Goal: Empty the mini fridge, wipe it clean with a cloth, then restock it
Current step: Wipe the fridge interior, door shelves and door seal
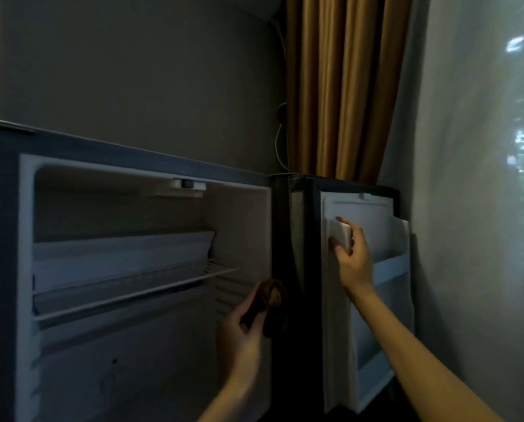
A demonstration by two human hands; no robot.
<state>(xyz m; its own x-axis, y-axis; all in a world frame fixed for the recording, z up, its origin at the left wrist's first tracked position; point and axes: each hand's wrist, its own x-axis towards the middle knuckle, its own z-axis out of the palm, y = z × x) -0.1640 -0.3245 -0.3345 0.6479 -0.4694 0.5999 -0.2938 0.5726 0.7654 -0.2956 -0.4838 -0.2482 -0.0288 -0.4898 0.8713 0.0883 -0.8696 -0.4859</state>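
The mini fridge [7, 239] stands open with a bare white inside; a wire shelf [132, 292] crosses it below a white freezer flap [123, 248]. Its door [333, 330] is swung wide to the right, showing the inner liner and a door rack [390, 266]. My left hand [242, 336] grips a bunched brown cloth [269, 300] at the fridge's right front edge. My right hand [353, 260] is up on the inner door, fingers curled round a white ridge of the liner [343, 236].
A grey wall rises behind the fridge. Gold-brown curtains [343, 86] hang behind the door, with a white cable [277, 144] beside them. A pale sheer curtain [480, 178] fills the right side, close to the open door.
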